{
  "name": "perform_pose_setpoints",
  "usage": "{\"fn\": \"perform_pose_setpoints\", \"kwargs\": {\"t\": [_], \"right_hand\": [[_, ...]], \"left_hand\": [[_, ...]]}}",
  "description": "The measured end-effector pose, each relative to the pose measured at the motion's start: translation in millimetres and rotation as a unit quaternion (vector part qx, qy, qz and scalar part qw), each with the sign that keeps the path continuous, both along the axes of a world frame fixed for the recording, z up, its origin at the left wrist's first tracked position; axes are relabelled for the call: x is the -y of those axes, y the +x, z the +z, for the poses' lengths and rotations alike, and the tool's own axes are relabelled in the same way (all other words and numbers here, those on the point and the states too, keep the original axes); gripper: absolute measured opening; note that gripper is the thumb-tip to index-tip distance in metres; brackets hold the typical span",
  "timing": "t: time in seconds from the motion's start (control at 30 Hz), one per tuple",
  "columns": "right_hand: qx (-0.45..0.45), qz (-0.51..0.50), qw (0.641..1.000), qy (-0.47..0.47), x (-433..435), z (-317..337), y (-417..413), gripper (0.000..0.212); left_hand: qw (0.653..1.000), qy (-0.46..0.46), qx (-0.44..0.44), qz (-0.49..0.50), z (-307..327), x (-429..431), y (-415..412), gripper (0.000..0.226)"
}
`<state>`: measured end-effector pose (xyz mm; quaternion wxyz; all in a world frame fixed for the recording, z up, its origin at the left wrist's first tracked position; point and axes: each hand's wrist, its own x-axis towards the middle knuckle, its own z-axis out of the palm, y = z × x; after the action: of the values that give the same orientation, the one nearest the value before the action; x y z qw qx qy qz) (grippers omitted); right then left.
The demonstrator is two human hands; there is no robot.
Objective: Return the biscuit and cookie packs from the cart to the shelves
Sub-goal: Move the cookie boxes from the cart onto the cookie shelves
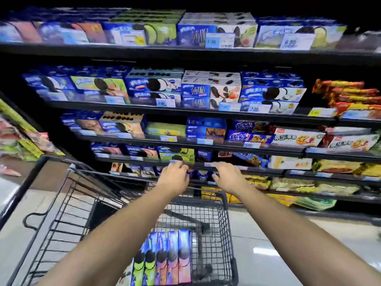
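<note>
Both my arms reach over the black wire cart (224,205) to a low shelf (257,171) of cookie boxes. My left hand (175,175) and my right hand (227,176) are at the shelf's front edge, fingers curled inward. Between them sit small blue cookie packs (201,174), gripped from both sides; the blur hides the exact contact. Several cookie packs (165,259) stand upright in a row at the near end of the cart, with green, orange and pink faces.
Tall dark shelving fills the view, with rows of blue cookie boxes (210,89) and price tags on each shelf edge. Orange wafer packs (350,93) lie at the right. Another snack rack (18,137) stands at the left. Pale floor tiles (288,254) show right of the cart.
</note>
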<state>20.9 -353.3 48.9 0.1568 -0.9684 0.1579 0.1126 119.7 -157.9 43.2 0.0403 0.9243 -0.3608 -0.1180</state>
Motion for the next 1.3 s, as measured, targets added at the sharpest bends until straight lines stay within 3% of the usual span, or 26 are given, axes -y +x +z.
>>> {"fn": "perform_pose_setpoints", "kwargs": {"t": [0.17, 0.4, 0.8, 1.03, 1.17, 1.3], "right_hand": [[-0.069, 0.078, 0.994, 0.041, -64.9, -67.0, 16.7, 0.049], [-0.188, 0.109, 0.972, 0.093, -114.7, -183.2, -1.8, 0.057], [-0.308, 0.049, 0.935, 0.167, -129.3, -366.7, 7.4, 0.081], [-0.337, 0.002, 0.914, 0.226, -128.8, -416.4, 8.2, 0.084], [-0.334, -0.074, 0.891, 0.298, -126.0, -423.4, 3.6, 0.088], [-0.316, -0.091, 0.893, 0.306, -127.8, -422.9, 3.1, 0.1]], "left_hand": [[0.996, 0.035, -0.054, 0.069, -56.2, -73.5, -13.4, 0.038], [0.975, 0.087, -0.146, 0.142, -163.0, -142.8, -45.2, 0.041], [0.959, 0.104, -0.254, 0.074, -360.8, -157.4, -67.9, 0.078], [0.959, 0.131, -0.248, 0.031, -411.1, -162.3, -69.0, 0.096], [0.968, 0.116, -0.223, 0.024, -416.2, -165.7, -71.7, 0.099], [0.964, 0.115, -0.236, 0.035, -413.2, -164.1, -70.0, 0.101]]}}
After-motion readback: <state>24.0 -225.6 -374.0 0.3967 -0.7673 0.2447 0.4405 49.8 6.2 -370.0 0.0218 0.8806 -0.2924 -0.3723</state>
